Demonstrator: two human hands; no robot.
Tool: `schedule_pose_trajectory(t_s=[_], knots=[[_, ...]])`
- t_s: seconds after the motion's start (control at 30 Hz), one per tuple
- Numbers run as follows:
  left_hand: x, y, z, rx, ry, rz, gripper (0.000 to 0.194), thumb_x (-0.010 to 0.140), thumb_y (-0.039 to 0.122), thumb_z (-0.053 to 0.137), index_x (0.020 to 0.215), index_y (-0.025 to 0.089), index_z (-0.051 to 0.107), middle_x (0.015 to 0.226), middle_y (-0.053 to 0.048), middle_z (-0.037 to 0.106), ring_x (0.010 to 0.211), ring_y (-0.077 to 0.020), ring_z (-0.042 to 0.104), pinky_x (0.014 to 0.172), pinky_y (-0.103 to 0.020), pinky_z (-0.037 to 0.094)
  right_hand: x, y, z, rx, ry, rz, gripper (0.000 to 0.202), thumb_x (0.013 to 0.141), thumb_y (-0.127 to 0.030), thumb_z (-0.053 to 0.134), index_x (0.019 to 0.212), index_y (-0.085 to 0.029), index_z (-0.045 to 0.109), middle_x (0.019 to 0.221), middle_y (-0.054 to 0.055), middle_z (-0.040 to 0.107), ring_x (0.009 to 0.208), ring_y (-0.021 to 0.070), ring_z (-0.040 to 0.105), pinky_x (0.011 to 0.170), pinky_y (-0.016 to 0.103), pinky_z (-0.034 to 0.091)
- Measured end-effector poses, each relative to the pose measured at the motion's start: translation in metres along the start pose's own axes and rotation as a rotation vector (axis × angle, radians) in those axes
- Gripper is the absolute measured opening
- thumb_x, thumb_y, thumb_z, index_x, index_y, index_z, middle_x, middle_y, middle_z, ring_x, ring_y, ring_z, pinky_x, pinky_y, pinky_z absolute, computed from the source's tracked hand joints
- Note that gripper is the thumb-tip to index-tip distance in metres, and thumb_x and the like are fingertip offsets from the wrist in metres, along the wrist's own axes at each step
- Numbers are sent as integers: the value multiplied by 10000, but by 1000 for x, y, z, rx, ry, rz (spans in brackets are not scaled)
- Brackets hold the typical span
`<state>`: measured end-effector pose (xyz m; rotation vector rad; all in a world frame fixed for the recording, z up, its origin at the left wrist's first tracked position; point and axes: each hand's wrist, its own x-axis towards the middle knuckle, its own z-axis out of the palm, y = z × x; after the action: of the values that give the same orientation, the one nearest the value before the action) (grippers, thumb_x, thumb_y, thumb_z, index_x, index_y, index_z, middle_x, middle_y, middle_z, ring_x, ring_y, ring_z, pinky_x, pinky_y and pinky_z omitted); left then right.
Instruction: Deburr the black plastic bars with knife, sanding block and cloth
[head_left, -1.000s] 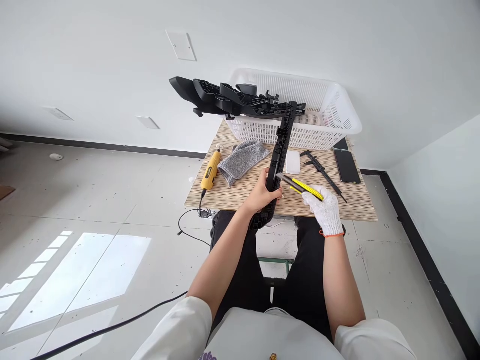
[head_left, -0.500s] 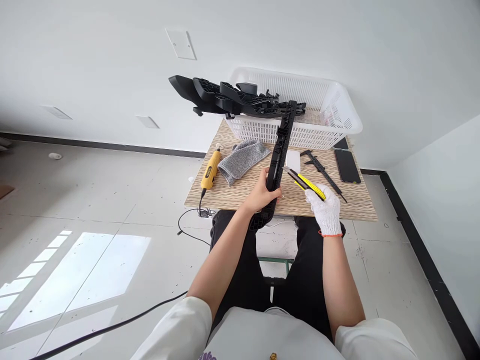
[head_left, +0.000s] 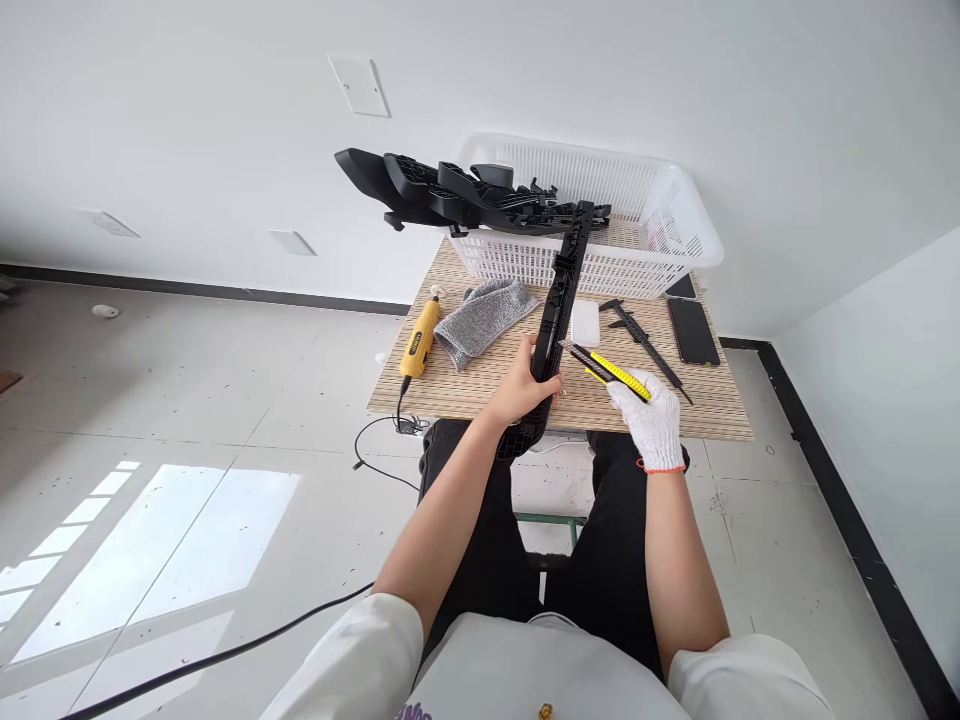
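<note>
My bare left hand (head_left: 523, 388) is wrapped round the lower part of a long black plastic trim piece (head_left: 559, 310), which slants up and away over the table. In a white knit glove, my right hand (head_left: 649, 412) grips a yellow and black utility knife (head_left: 611, 373). Its blade is out and points left, with the tip at the right edge of the trim piece; whether it touches I cannot tell. Left of my left hand lies a grey cloth (head_left: 484, 322). A black caliper (head_left: 649, 348) rests beyond the knife.
A white plastic basket (head_left: 682, 235) at the back holds several black plastic parts (head_left: 450, 195), which stick out to its left. On the wood-patterned table (head_left: 465, 395) lie a corded yellow rotary tool (head_left: 420, 342), a small white box (head_left: 585, 323) and a black phone (head_left: 694, 331).
The knife has moved slightly left and down, bringing its blade tip closer to the trim piece. My left hand holds the piece in nearly the same place.
</note>
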<state>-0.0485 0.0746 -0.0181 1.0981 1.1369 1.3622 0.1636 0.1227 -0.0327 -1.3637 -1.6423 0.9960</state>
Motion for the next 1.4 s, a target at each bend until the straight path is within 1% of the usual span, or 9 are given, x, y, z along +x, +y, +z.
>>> schedule_pose_trajectory(t_s=[0.1,0.3,0.47,0.67,0.83,1.03,1.23,1.33,1.4], knots=[[0,-1,0,2,3,-8,548,737,264,739,1087,237,318,802,50,568,600,-100,584,547,-264,541,0,-6,-2,103,-17,84,530,722,-560,745,1075,-166,723,675,27,672,604,159,634,504,226,449],[0,0,0,16,43,-3,519,740,256,719,1073,237,322,801,56,555,566,-89,568,501,-246,532,-1,-11,-5,86,-61,59,441,731,-526,738,995,-173,736,674,15,658,547,116,561,494,216,422],[0,1,0,20,29,-26,539,729,261,735,1088,243,333,827,50,549,567,-87,571,493,-247,536,0,-10,-3,107,-25,80,509,709,-545,736,1026,-147,722,665,23,650,558,129,568,496,226,427],[0,0,-1,32,13,-8,520,739,277,725,1072,240,327,819,50,553,563,-84,559,487,-239,532,1,-12,-5,65,-80,75,433,733,-535,735,961,-167,731,641,11,636,545,117,556,507,220,420],[-1,1,0,23,18,-14,532,728,255,732,1076,239,330,817,52,548,556,-86,563,483,-245,535,2,-11,-4,89,-61,92,445,732,-527,742,991,-166,723,632,6,629,550,126,564,500,222,414],[-2,4,0,17,13,-20,523,733,282,735,1074,241,341,812,50,553,555,-87,561,484,-247,527,1,-12,-4,70,-55,77,467,730,-551,724,977,-154,725,612,10,623,541,130,557,499,230,424],[-1,2,0,18,21,-29,544,726,290,752,1076,243,339,825,48,560,561,-84,565,499,-247,528,1,-10,-3,32,-59,57,534,728,-589,701,1009,-136,724,658,38,662,566,153,595,503,243,446],[0,1,0,19,19,-26,550,729,272,753,1089,242,339,831,47,552,558,-85,565,496,-251,532,1,-6,-1,25,-9,40,544,737,-588,703,1052,-144,724,727,48,694,623,160,625,548,251,481],[-1,1,0,25,29,-35,542,737,268,748,1092,241,340,831,47,542,559,-86,566,493,-253,535,0,-5,-1,36,-17,20,553,738,-567,719,1110,-157,719,813,55,720,687,168,649,611,269,518]])
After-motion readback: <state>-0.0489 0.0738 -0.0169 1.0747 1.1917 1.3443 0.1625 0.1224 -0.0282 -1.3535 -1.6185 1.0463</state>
